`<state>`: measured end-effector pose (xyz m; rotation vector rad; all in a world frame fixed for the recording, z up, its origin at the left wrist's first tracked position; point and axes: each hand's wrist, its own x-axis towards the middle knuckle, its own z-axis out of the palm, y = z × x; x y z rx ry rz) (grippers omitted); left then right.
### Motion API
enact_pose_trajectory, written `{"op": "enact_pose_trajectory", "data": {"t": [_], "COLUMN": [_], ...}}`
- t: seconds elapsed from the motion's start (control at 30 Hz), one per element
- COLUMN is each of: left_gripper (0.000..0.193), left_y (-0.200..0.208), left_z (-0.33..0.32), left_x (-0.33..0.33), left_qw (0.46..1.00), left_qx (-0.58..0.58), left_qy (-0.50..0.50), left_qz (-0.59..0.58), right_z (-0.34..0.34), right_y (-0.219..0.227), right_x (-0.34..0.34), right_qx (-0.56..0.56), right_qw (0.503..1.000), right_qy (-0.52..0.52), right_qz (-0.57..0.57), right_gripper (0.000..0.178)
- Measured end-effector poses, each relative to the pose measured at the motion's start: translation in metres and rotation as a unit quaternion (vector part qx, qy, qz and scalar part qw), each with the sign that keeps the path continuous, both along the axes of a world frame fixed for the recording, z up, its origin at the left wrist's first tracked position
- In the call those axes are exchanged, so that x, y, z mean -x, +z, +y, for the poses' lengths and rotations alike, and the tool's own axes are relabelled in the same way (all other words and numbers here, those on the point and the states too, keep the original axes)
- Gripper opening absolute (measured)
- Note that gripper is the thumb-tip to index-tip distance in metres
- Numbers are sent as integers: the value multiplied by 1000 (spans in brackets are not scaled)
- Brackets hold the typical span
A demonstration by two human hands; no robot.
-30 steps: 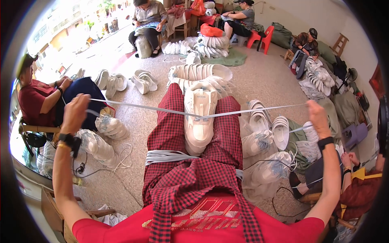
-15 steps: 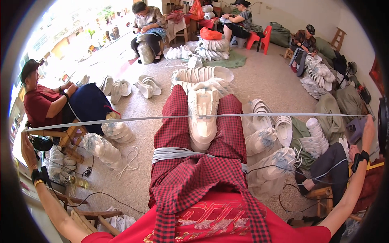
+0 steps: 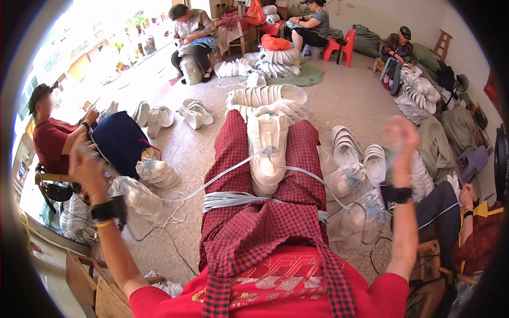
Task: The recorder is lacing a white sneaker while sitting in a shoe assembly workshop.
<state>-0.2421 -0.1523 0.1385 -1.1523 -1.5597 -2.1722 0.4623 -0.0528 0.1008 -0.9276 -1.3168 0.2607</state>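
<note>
A white lace-up shoe (image 3: pixel 268 159) lies between my thighs, toe toward me. A grey shoelace (image 3: pixel 228 174) hangs slack across it, sagging to either side over my checked apron (image 3: pixel 244 228). My left hand (image 3: pixel 89 168) is raised at the left, blurred, fingers curled around what looks like a grey strip of the lace. My right hand (image 3: pixel 402 142) is up at the right, above the shoe stacks; motion smears its fingers, so its grip is unclear. A bundle of grey laces (image 3: pixel 228 200) is tied across my lap.
Nested white shoes (image 3: pixel 265 96) lie beyond my knees. Plastic-wrapped shoes (image 3: pixel 138 199) stand at left, more shoes (image 3: pixel 374 164) at right. A co-worker in dark red (image 3: pixel 58 132) sits left; others sit at the back and right. A black cable (image 3: pixel 177 249) crosses the floor.
Both hands have come inward from far apart, where they held the lace stretched taut. Now the lace droops onto the shoe and my lap.
</note>
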Motion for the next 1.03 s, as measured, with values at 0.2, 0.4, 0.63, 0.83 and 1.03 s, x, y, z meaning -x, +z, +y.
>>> {"op": "enact_pose_trajectory", "data": {"t": [0.2, 0.4, 0.63, 0.83, 1.03], "left_gripper": [24, 22, 21, 17, 20], "left_y": [-58, -118, -145, -153, -158], "left_z": [96, 130, 118, 115, 112], "left_x": [-183, -267, -280, -279, -279], "left_qw": [903, 823, 813, 853, 865], "left_qx": [156, 256, 325, 288, 273], "left_qy": [-398, -497, -475, -434, -421], "left_qz": [48, -97, -83, -21, -30], "right_z": [39, 55, 54, 45, 51], "right_y": [-52, -87, -89, -80, -72], "right_x": [160, 186, 183, 188, 205], "right_qx": [215, 205, 212, 206, 154], "right_qw": [933, 935, 935, 937, 936], "right_qy": [286, 254, 254, 225, 169], "right_qz": [-35, -140, -128, -172, -266], "right_gripper": [13, 14, 10, 12, 9]}}
